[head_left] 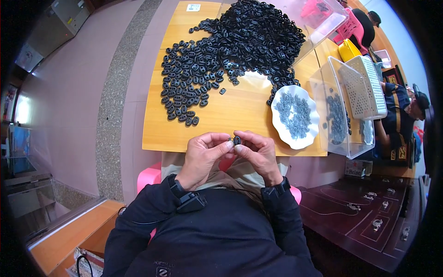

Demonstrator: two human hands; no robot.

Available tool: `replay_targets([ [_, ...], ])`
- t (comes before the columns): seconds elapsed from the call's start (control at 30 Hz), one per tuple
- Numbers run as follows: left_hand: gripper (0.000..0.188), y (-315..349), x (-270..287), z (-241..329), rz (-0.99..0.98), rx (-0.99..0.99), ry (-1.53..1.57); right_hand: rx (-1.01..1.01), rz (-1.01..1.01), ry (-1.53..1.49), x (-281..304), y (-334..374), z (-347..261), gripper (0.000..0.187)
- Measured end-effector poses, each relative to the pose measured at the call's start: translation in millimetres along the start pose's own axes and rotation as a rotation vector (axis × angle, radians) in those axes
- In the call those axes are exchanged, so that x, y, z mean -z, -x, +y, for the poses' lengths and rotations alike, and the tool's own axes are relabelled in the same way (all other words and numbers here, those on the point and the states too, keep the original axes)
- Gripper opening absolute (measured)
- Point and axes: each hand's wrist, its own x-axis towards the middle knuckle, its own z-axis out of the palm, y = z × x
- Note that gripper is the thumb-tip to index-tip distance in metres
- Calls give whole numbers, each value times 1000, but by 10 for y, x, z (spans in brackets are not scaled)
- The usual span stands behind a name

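Note:
Just past the table's near edge, both hands meet in front of my body. My right hand (258, 150) pinches a small black oval two-hole plastic piece (237, 140) upright between thumb and fingertips. Close against it, my left hand (207, 152) is closed, thumb to forefinger, at a tiny item too small to name. A big pile of like black two-hole pieces (258, 37) covers the far part of the table, and looser ones (184, 87) spread to its left. Right of my hands stands a white scalloped plate (276, 117) holding many small grey pieces (295, 115).
The wooden table (217, 120) ends just before my lap. A clear plastic bin (339, 147) with dark pieces and a white perforated basket (362, 87) stand at right. Beyond are a yellow container (349, 50), a pink basket (353, 27) and another person (397, 108).

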Motion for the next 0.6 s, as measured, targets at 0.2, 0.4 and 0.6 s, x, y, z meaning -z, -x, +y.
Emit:
replay_targets([
  [0.2, 19, 5, -4, -6, -5, -2, 4, 1, -1, -1, 8, 5, 9, 34],
  [0.4, 18, 4, 3, -2, -4, 16, 20, 44, -41, -7, 8, 1, -8, 33],
  [0.6, 13, 13, 5, 24, -36, 45, 46, 52, -52, -37, 16, 16, -20, 32],
])
